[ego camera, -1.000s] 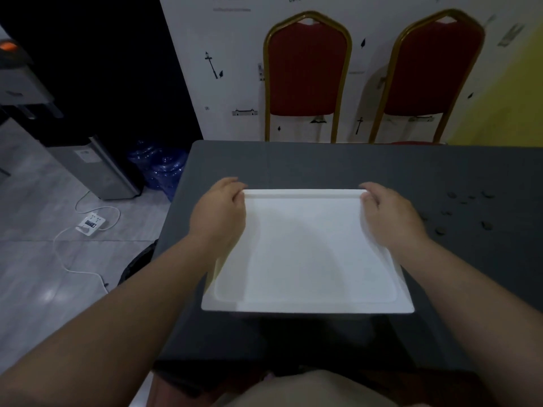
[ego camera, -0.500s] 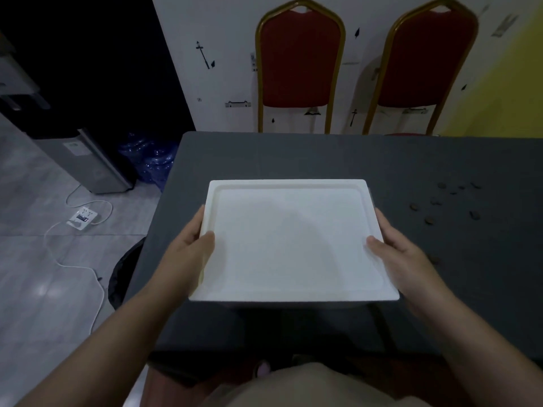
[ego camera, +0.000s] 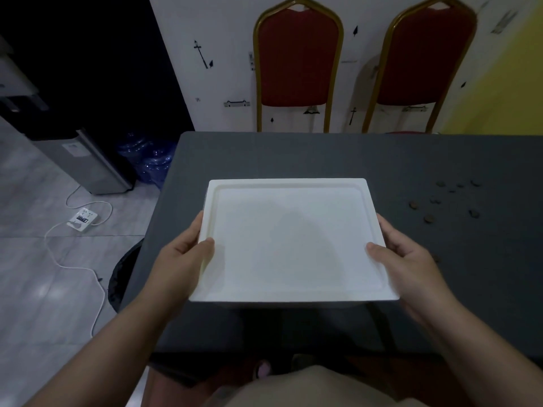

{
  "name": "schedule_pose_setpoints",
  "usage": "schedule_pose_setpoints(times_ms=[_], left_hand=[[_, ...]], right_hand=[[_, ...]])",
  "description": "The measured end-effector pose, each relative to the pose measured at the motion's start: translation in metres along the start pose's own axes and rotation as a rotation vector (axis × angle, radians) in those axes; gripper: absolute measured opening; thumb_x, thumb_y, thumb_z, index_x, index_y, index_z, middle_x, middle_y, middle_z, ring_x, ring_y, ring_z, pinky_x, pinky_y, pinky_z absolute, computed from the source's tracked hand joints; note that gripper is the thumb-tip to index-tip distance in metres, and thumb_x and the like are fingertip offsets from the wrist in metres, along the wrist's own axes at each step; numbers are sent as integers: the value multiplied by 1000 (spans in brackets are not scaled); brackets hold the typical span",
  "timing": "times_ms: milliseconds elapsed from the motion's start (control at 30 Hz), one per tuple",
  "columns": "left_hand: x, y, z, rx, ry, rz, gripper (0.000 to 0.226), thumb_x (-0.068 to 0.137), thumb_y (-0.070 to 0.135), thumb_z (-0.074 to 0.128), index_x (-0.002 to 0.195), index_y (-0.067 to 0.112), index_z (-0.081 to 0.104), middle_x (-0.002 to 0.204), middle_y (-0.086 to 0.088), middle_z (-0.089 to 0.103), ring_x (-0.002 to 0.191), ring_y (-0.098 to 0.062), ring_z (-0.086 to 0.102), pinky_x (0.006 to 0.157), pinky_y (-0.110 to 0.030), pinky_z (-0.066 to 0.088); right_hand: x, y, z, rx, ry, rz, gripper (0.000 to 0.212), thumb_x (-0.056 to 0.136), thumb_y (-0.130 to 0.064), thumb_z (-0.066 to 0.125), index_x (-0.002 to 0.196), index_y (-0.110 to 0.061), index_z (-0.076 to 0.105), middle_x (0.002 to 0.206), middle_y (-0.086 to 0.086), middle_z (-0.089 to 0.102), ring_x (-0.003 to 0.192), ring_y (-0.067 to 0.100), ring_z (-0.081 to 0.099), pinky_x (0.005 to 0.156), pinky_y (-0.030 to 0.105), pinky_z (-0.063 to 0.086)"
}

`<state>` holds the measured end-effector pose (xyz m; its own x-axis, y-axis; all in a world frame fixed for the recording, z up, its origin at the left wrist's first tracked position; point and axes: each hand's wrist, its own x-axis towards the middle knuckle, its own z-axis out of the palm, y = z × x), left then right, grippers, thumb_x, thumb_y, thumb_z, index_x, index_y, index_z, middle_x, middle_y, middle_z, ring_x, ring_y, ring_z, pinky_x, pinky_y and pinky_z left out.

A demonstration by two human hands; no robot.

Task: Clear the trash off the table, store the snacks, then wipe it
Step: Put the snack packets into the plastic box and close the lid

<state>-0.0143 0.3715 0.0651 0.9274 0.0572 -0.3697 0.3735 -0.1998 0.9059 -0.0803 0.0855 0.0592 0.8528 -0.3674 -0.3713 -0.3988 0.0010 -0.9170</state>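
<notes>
Hands: left hand (ego camera: pixel 183 254) grips left edge of white box (ego camera: pixel 291 242), right hand (ego camera: pixel 407 259) grips right edge, thumbs on lid | box: over near-left part of dark desk (ego camera: pixel 323 154) | crumbs (ego camera: pixel 440 201): scattered on desk, right of box | two red chairs (ego camera: pixel 296 60): beyond far edge

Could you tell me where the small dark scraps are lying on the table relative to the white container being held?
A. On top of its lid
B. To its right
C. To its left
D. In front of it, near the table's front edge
B: the small dark scraps are scattered on the table to the right of the white container, beyond the right hand, and the lid is bare.
</notes>
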Motion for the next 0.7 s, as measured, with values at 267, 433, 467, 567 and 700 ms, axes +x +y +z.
schedule_pose_setpoints(times_ms=[267,433,467,567,700], left_hand=[[-5,3,5,46,24,31,51,94,9,46,131,45,47,109,25,60,84,8,55,62,-11,40],[-5,4,5,197,26,84,52,94,12,45,128,51,46,95,35,57,81,10,56,62,-10,39],[-4,4,5,237,24,97,52,93,13,44,129,50,46,97,32,59,83,8,57,62,-12,40],[-1,4,4,370,14,129,53,94,17,41,135,50,39,105,20,61,86,1,56,63,-17,41],[11,10,2,570,-49,140,59,93,17,37,140,50,23,108,9,53,90,-15,52,75,-32,41]], right_hand=[[-1,3,1,-6,-4,-10,50,93,-9,54,134,-38,50,120,-21,63,105,4,64,84,29,52],[0,3,-1,-181,16,-44,51,92,-21,57,136,-42,46,124,-23,60,109,3,60,93,31,50],[0,2,-1,-200,31,-51,50,92,-22,57,137,-41,46,123,-23,60,106,2,60,89,27,50],[-2,-2,2,-314,25,-76,50,94,-25,53,139,-43,42,118,-21,61,98,-3,57,73,15,44],[8,-18,4,-397,-67,-98,46,93,-18,47,121,-54,49,101,-28,64,92,-1,61,69,20,45]])
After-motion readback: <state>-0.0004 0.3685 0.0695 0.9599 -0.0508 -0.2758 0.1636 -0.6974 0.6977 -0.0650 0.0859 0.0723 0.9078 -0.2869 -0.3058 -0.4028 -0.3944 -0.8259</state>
